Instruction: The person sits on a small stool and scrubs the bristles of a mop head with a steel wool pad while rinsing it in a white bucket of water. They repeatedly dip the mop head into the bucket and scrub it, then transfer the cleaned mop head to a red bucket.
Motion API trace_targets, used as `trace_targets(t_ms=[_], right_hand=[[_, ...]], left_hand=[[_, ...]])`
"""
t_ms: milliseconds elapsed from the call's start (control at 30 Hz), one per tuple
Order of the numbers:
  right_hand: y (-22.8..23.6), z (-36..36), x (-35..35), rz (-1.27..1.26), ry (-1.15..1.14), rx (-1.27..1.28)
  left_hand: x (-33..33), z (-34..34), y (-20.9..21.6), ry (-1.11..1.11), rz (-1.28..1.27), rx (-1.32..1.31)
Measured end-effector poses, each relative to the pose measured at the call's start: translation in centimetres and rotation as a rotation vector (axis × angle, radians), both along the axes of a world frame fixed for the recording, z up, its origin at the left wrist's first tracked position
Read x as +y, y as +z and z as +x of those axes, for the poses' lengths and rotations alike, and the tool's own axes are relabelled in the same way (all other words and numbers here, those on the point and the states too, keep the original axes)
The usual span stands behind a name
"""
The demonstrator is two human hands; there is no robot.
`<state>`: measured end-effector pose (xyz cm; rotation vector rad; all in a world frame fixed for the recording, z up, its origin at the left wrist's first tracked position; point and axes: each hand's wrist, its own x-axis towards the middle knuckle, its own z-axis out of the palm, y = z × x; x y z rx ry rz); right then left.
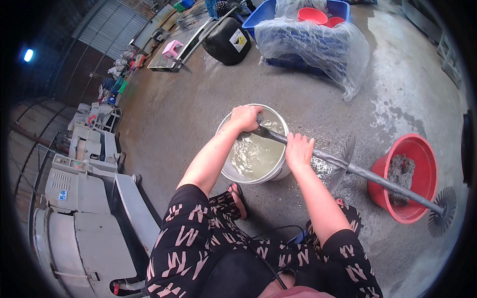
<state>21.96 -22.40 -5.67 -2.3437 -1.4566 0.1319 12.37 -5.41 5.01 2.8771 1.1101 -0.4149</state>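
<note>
A long grey pole point(325, 156) with round, finely slotted discs slants from the white bucket point(284, 173) out to the right. My left hand point(244, 118) is closed around its near end, over the bucket; a bit of grey material shows by the fingers, too small to name. My right hand point(299, 150) grips the pole just past the bucket's right rim. One slotted disc point(343, 161) sits midway along the pole, another disc point(442, 212) at the far end. Cloudy pale liquid point(254, 156) partly fills the bucket.
Under the pole's outer part stands a red basin point(380, 191) holding a grey clumped mass point(400, 174). Farther off are a blue crate point(298, 49) draped with clear plastic, a black jerrycan point(226, 40) and a pink stool point(172, 48). Grey machines point(74, 191) line the left. The concrete floor is wet.
</note>
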Motion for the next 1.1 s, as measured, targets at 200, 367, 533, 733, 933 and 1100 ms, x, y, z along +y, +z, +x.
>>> trace_targets(t_ms=[200, 367, 533, 733, 933, 1100], right_hand=[[-0.2, 0.1, 0.2, -0.007, 0.006, -0.009], [0.2, -0.1, 0.2, -0.014, 0.005, 0.011], [0.4, 0.0, 0.3, -0.018, -0.003, 0.014], [0.6, -0.3, 0.2, -0.041, 0.017, 0.014], [0.4, 0.2, -0.1, -0.076, 0.007, 0.012], [1.2, -0.1, 0.1, -0.112, 0.008, 0.033]], left_hand=[[-0.4, 0.3, -0.3, -0.050, -0.002, -0.039], [-2.2, 0.5, -0.4, -0.028, -0.031, 0.035], [-1.8, -0.1, -1.8, -0.021, 0.048, -0.038], [-1.1, -1.1, -0.2, 0.144, 0.092, -0.212], [-2.6, -5.7, 0.8, 0.653, 0.080, -0.580], [-0.9, -11.8, -8.0, 0.641, -0.392, -0.079]])
